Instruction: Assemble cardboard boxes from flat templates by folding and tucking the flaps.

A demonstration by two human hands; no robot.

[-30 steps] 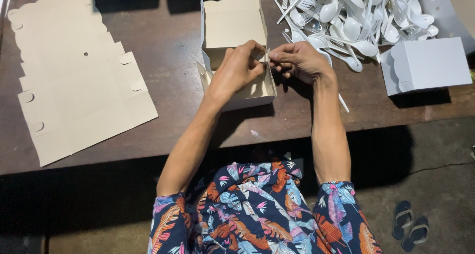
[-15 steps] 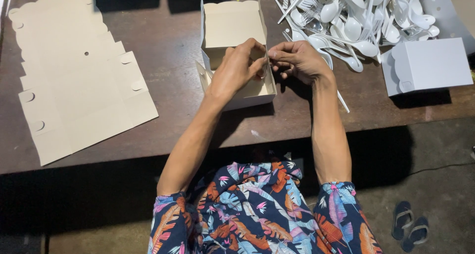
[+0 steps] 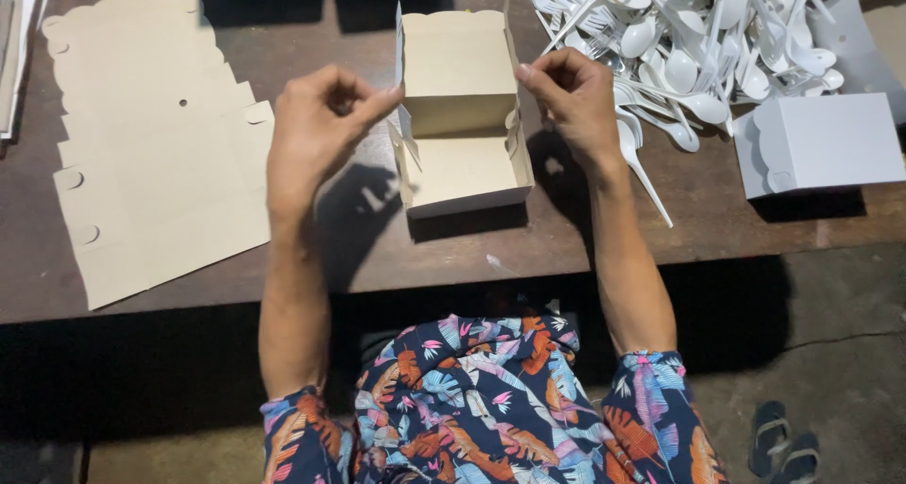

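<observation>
Dark wooden table (image 3: 377,258), pretty crowded. On the left there's a stack of flat, unfolded cardboard box blanks (image 3: 151,154) with scalloped edges. Far right is a big messy pile of white plastic spoons and forks (image 3: 698,41), a few spilling down toward the near edge beside the right forearm. Just near of that pile sits a closed white box (image 3: 821,144). A pair of sandals (image 3: 783,442) lies on the floor at the bottom right.

In the middle stands the half-folded cardboard box (image 3: 462,135), lid flap upright on the far side. The left hand (image 3: 316,130) is loosely curled, fingertips pinching the box's left wall. The right hand (image 3: 571,92) pinches the top right edge of the upright flap. The hands are apart, one on each side.
</observation>
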